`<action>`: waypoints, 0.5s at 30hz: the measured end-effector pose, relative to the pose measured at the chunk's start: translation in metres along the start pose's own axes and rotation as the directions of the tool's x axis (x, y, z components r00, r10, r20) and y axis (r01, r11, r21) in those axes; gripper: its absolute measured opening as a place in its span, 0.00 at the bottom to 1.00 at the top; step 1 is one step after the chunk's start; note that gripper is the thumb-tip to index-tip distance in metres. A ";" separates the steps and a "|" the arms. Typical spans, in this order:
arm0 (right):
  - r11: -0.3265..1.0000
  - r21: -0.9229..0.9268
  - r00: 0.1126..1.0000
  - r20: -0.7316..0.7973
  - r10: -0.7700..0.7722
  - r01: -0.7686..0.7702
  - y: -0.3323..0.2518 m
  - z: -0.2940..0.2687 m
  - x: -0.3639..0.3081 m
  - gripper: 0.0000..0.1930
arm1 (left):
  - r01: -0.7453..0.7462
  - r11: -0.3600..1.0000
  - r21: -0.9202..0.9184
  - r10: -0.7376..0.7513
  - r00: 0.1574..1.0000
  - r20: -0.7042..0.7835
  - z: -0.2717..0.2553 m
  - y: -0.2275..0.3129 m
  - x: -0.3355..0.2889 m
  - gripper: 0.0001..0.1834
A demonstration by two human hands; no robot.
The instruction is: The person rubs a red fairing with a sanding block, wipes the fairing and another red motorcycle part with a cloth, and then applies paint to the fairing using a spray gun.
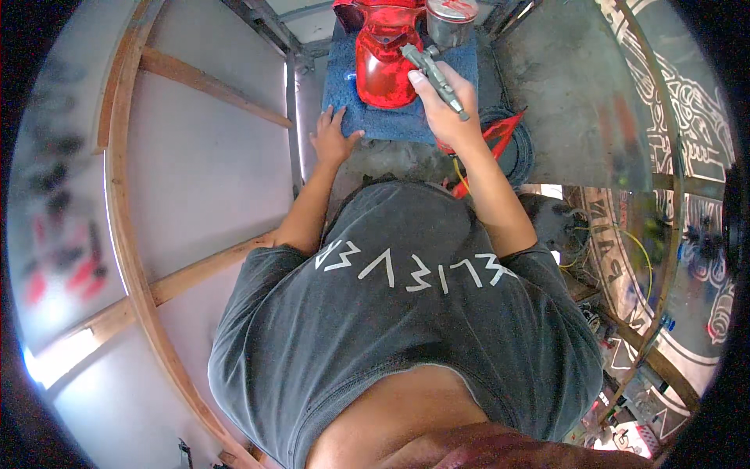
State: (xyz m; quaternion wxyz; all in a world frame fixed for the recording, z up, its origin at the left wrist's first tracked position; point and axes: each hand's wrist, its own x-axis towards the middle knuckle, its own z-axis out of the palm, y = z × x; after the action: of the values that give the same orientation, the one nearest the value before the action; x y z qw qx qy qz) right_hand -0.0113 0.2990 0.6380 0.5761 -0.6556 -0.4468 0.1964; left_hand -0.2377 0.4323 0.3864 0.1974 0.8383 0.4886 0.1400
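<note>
My right hand (451,102) is closed round a grey airbrush (439,80), its front end pointing up and left at a glossy red curved body part (384,76). That part looks like a moulded vehicle panel; its exact kind is unclear. It lies on a blue mat or cloth-covered stand (338,78). From this view I cannot tell whether the airbrush touches the red part. My left hand (334,139) rests with spread fingers at the near left edge of the blue surface, holding nothing.
A metal tin (451,23) with a red-smeared lid stands right of the red part. Beside the stand, a coiled dark hose (519,152) and a red pointed object (504,134) lie low. Wood-framed white panels (211,141) wall the left; painted boards (687,117) stand right.
</note>
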 end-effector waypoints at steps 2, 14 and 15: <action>1.000 -0.003 0.999 -0.018 -0.027 0.027 0.002 0.000 0.002 0.14 | -0.008 1.000 -0.008 0.008 1.000 -0.011 0.001 -0.002 0.001 0.48; 0.996 -0.004 0.996 -0.011 -0.085 0.085 -0.007 0.004 -0.001 0.12 | 0.048 0.996 0.068 -0.053 0.996 0.066 -0.018 0.004 0.009 0.47; 0.997 -0.037 0.998 0.021 -0.066 0.066 -0.005 0.003 0.000 0.12 | 0.036 0.998 0.059 -0.040 0.997 0.066 -0.017 0.002 0.011 0.47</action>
State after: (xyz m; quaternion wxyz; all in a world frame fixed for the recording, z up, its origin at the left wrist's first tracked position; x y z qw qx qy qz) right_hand -0.0155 0.3003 0.6415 0.5655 -0.6492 -0.4775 0.1752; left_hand -0.2382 0.4442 0.4027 0.1921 0.8384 0.5014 0.0938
